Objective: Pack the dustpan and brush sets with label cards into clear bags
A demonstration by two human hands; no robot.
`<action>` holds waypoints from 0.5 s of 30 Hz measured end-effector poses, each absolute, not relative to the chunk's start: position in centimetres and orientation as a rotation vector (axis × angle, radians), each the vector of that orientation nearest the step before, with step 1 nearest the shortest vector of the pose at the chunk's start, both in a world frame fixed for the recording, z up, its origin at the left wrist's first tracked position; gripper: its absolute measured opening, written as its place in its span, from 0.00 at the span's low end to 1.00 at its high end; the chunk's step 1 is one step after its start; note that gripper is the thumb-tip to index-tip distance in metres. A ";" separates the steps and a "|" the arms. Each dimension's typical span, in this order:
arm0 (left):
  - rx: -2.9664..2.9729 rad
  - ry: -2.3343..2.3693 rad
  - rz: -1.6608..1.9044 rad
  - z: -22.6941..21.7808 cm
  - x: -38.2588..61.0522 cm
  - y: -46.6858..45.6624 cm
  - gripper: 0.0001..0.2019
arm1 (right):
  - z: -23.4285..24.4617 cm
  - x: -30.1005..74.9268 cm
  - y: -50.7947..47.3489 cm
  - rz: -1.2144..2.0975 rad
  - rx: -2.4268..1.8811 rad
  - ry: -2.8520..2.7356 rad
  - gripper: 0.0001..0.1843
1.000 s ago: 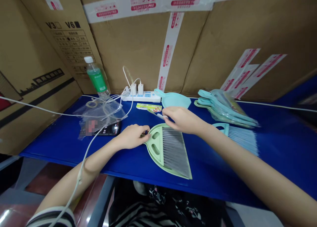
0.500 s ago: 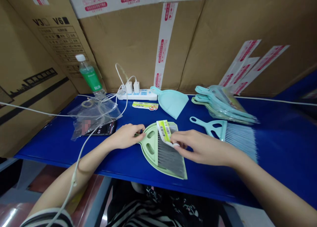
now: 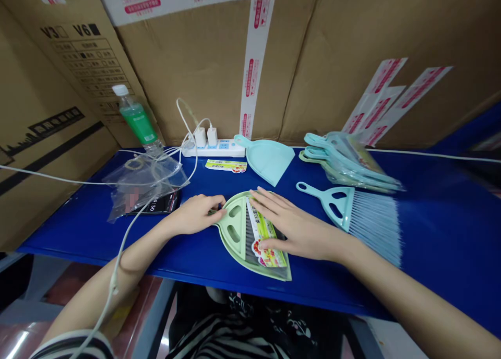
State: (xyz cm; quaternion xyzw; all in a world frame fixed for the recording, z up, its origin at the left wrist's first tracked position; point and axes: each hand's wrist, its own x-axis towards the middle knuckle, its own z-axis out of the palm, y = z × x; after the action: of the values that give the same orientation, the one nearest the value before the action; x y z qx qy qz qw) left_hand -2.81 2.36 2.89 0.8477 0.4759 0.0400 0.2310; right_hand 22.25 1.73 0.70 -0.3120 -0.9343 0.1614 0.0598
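Observation:
A green dustpan (image 3: pixel 229 242) with a green brush (image 3: pixel 236 228) nested in it lies at the near edge of the blue table (image 3: pixel 430 254). A printed label card (image 3: pixel 265 234) lies across the grey bristles. My right hand (image 3: pixel 291 226) rests flat on the card and bristles, fingers stretched out. My left hand (image 3: pixel 198 213) has its fingers curled against the handle end of the green set, pinching it at the left.
Blue dustpan (image 3: pixel 268 159) and blue brush (image 3: pixel 352 213) lie further back and right, beside a stack of bagged sets (image 3: pixel 348 163). Another label card (image 3: pixel 226 165), a power strip (image 3: pixel 213 149), a bottle (image 3: pixel 136 121), plastic bags (image 3: pixel 143 179) and a phone (image 3: pixel 156 205) are at left. Cardboard boxes (image 3: pixel 352 46) wall the back.
My right hand brought the label card from behind the green set, carried it over the brush and laid it flat on the bristles. The left hand stayed on the handle.

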 end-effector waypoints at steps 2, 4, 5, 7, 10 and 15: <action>2.332 1.305 0.112 2.8 -2.8 2.4 0.11 | 0.2 22.1 1.6 0.486 -0.990 -2.840 0.46; 2.332 1.303 0.115 2.8 -2.8 2.4 0.11 | 0.0 22.0 1.4 0.463 -1.005 -2.826 0.45; 2.332 1.303 0.116 2.8 -2.8 2.4 0.11 | -0.1 22.0 1.4 0.448 -1.009 -2.821 0.44; 2.332 1.306 0.116 2.8 -2.8 2.4 0.11 | -0.3 21.9 1.2 0.423 -1.035 -2.820 0.44; 2.332 1.306 0.118 2.9 -2.7 2.3 0.12 | -0.6 21.9 1.0 0.395 -1.081 -2.816 0.44; 2.330 1.298 0.147 2.9 -2.7 2.3 0.13 | -1.1 21.8 0.7 0.314 -1.067 -2.772 0.43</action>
State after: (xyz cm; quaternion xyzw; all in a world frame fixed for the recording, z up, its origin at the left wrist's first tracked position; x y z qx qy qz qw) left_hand -2.69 2.28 2.92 0.8483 0.4725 0.0536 0.2330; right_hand 21.82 0.72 -1.09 -0.3562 -0.9253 0.1047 0.0774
